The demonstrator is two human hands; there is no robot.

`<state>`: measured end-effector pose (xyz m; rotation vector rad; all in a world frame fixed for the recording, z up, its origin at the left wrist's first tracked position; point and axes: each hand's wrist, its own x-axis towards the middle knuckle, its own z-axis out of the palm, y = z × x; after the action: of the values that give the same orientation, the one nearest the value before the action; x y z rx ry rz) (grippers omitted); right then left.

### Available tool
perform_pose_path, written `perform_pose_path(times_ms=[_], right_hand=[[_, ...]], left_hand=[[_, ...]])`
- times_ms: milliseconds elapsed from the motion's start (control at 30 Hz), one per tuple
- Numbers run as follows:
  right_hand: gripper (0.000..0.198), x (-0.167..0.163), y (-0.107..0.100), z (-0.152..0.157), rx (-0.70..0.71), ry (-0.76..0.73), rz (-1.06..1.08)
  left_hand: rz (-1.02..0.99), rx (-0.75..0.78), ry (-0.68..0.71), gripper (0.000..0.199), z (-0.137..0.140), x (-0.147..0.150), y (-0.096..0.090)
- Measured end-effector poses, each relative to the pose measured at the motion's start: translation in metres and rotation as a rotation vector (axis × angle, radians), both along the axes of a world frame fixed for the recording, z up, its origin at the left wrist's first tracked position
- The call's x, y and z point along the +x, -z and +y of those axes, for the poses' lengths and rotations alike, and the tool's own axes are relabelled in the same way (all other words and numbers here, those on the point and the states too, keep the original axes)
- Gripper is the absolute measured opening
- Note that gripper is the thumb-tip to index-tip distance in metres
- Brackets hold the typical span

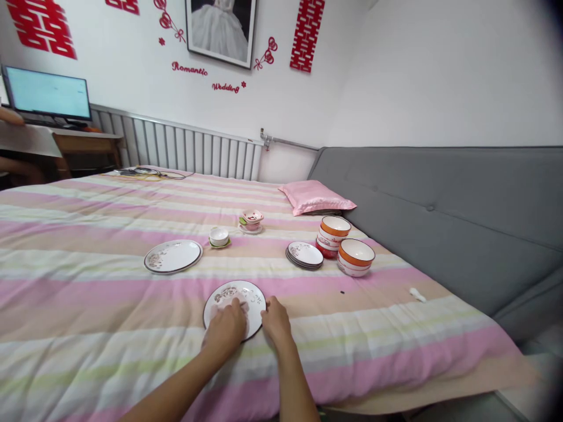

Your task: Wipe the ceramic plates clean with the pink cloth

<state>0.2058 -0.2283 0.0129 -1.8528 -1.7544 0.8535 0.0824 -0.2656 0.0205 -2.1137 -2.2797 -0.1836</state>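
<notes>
Apparently wiping a floral plate (pixel 254 297) on the striped bed (pixel 132 334), with a pale cloth (pixel 226 302) pressed under the curled left hand (pixel 229 325) and the rim pinched in the right hand (pixel 276 319). Probably calling next for a steady hold on that rim. Beyond, to the right: two stacks of orange-banded bowls (pixel 355 257), showing bare white insides on top.
</notes>
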Motion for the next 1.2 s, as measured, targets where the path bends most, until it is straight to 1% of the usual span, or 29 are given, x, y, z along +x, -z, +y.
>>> perform_pose_path(times_ms=[167, 433, 700, 900, 1200], right_hand=[[0.027, 0.0, 0.005, 0.001, 0.009, -0.007, -0.012], [0.022, 0.0, 0.006, 0.002, 0.009, -0.01, -0.037], [0.028, -0.001, 0.005, 0.002, 0.013, -0.01, -0.054], [0.028, -0.002, 0.004, 0.002, 0.007, -0.012, -0.07], [0.028, -0.002, 0.003, 0.003, -0.002, -0.012, -0.09]], left_hand=[[-0.01, -0.051, 0.033, 0.032, 0.0, 0.015, -0.003], [-0.019, -0.12, 0.124, 0.03, 0.017, 0.025, -0.007], [0.01, -0.127, 0.132, 0.034, 0.041, 0.024, 0.002], [0.007, -0.124, 0.131, 0.035, 0.055, 0.023, 0.004], [-0.015, -0.121, 0.061, 0.034, 0.079, 0.01, 0.005]])
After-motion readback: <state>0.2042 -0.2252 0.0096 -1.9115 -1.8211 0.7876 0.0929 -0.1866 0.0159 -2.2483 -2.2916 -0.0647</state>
